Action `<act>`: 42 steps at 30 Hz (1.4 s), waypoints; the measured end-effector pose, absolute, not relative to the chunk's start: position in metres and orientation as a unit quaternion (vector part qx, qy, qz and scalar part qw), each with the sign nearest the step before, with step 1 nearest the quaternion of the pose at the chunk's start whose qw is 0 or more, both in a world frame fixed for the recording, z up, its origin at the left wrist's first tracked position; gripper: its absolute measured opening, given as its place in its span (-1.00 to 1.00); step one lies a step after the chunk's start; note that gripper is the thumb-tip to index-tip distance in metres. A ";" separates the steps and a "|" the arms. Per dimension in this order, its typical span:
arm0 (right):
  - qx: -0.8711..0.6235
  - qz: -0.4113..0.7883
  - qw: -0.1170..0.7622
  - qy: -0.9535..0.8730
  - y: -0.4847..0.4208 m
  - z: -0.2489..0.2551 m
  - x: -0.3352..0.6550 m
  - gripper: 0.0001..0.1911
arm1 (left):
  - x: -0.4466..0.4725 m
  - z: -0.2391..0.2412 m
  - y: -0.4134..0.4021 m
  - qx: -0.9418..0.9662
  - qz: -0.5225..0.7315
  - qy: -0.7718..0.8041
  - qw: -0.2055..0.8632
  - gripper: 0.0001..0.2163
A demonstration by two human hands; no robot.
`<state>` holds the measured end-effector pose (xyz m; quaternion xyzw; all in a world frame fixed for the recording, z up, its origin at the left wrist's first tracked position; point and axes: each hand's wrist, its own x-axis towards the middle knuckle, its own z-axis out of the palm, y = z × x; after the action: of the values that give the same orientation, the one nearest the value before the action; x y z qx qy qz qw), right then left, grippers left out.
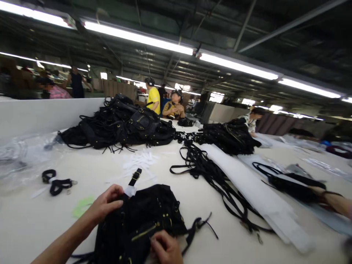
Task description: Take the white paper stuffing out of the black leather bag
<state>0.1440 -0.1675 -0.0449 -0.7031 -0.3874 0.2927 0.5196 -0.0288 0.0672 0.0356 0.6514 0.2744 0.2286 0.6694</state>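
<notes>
Pinching soft black bag [143, 220]: left hand [106, 203] fingers at strap, right hand [166, 249] fingers curled on fabric

Fluorescent tube lights [137, 36] hang over a long white table [170, 176].

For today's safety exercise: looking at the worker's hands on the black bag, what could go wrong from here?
1. The loose strap trailing off the black bag could snag as the left hand and right hand turn it.
2. The tangled straps lying close by might get dragged along.
</notes>
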 end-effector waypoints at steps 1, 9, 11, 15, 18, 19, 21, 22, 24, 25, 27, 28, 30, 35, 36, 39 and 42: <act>-0.686 0.313 0.542 -0.372 -0.169 -0.040 0.144 -0.78 | -0.026 0.036 0.052 0.640 0.202 0.267 0.692 -0.63; -0.655 0.323 0.621 -0.286 -0.185 -0.015 0.147 -0.82 | -0.013 0.033 0.000 0.803 0.100 0.267 0.523 -0.47; -0.656 0.313 0.628 -0.277 -0.189 -0.016 0.149 -0.82 | -0.012 0.031 -0.007 0.843 0.087 0.276 0.453 -0.49; -0.659 0.304 0.630 -0.276 -0.193 -0.019 0.153 -0.83 | -0.013 0.023 -0.016 0.858 0.046 0.286 0.424 -0.49; -0.657 0.310 0.630 -0.274 -0.193 -0.020 0.154 -0.81 | -0.016 0.020 -0.014 0.823 0.041 0.284 0.489 -0.48; -0.657 0.313 0.628 -0.276 -0.192 -0.021 0.154 -0.81 | -0.016 0.021 -0.013 0.801 0.044 0.286 0.524 -0.46; -0.658 0.318 0.622 -0.282 -0.191 -0.021 0.154 -0.80 | -0.018 0.026 -0.012 0.740 0.051 0.298 0.601 -0.40; -0.659 0.318 0.619 -0.286 -0.190 -0.021 0.155 -0.79 | -0.018 0.029 -0.013 0.702 0.057 0.308 0.640 -0.37; -0.662 0.318 0.612 -0.294 -0.189 -0.021 0.156 -0.77 | -0.019 0.038 -0.016 0.623 0.074 0.328 0.707 -0.34; -0.664 0.318 0.609 -0.297 -0.188 -0.021 0.156 -0.75 | -0.019 0.042 -0.018 0.587 0.083 0.332 0.734 -0.34; -0.668 0.319 0.602 -0.300 -0.188 -0.021 0.157 -0.72 | -0.020 0.047 -0.021 0.532 0.096 0.335 0.771 -0.37; -0.669 0.321 0.598 -0.303 -0.188 -0.022 0.158 -0.71 | -0.021 0.049 -0.022 0.515 0.097 0.333 0.784 -0.39; -0.671 0.321 0.592 -0.310 -0.188 -0.022 0.158 -0.71 | -0.024 0.051 -0.022 0.494 0.097 0.321 0.803 -0.44; -0.674 0.318 0.587 -0.316 -0.188 -0.022 0.159 -0.71 | -0.033 0.052 -0.017 0.451 0.088 0.266 0.847 -0.48; -0.675 0.318 0.586 -0.316 -0.188 -0.022 0.160 -0.71 | -0.034 0.053 -0.017 0.453 0.083 0.255 0.850 -0.43; -0.676 0.317 0.586 -0.315 -0.188 -0.024 0.160 -0.72 | -0.036 0.058 -0.016 0.504 0.071 0.253 0.823 -0.29; -0.672 0.321 0.589 -0.314 -0.188 -0.026 0.160 -0.72 | -0.036 0.065 -0.016 0.598 0.080 0.280 0.747 -0.36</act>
<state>0.1602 -0.1883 -0.0265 -0.6718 -0.3141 0.3210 0.5891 -0.0361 -0.0157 0.0646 0.5977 0.2800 0.0802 0.7470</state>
